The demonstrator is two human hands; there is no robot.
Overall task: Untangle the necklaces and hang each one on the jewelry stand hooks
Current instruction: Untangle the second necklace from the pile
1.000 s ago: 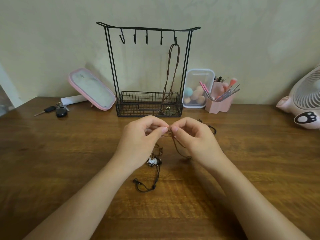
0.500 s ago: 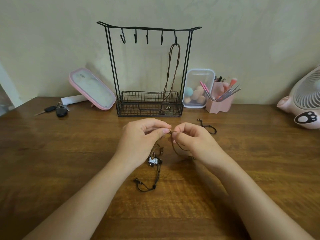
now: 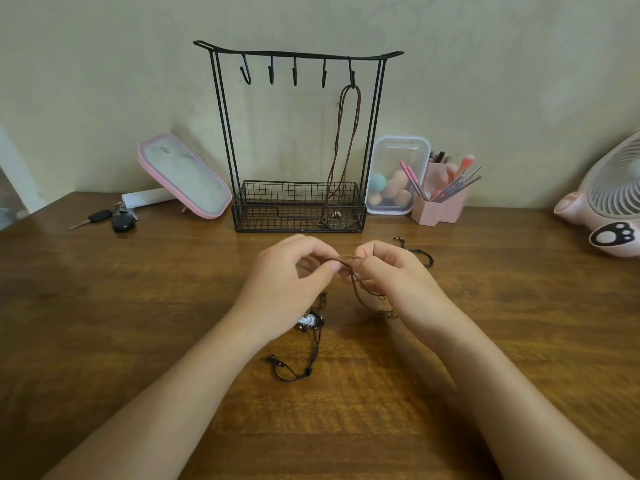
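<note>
1. Both hands are held up over the middle of the wooden surface (image 3: 138, 306), fingertips nearly meeting.
2. The left hand (image 3: 287, 282) has its grip closed down small. Thumb and forefinger pinch one end of a short stretch of the brown cord necklace (image 3: 344, 260).
3. The right hand (image 3: 394, 275) pinches the same stretch from the other side, its grip just as tight and its other fingers curled in. The cord runs taut between the two hands, then drops in a loop under the right hand to the surface.
4. The black cord necklace (image 3: 313, 344) lies on the surface under the left wrist, which half hides its pendant (image 3: 308, 320). Its cord trails toward the near edge and curls round. The hands cover the spot, so I cannot tell whether it is knotted into the brown one.
5. A loose black cord end (image 3: 420, 252) lies just past the right hand, toward the far edge.
6. The jewelry stand (image 3: 298, 57) stands at the middle of the far edge, against the wall. A hanging necklace (image 3: 349, 140) drops from the rightmost of its five hooks (image 3: 294, 72) into the wire basket (image 3: 277, 216).
7. Along the far edge, a pink-framed mirror (image 3: 183, 174) and keys (image 3: 110, 218) sit left of the stand. To its right are a clear box of makeup sponges (image 3: 398, 174) and a pink brush holder (image 3: 440, 206). A pink fan (image 3: 609, 199) sits at the right edge.
</note>
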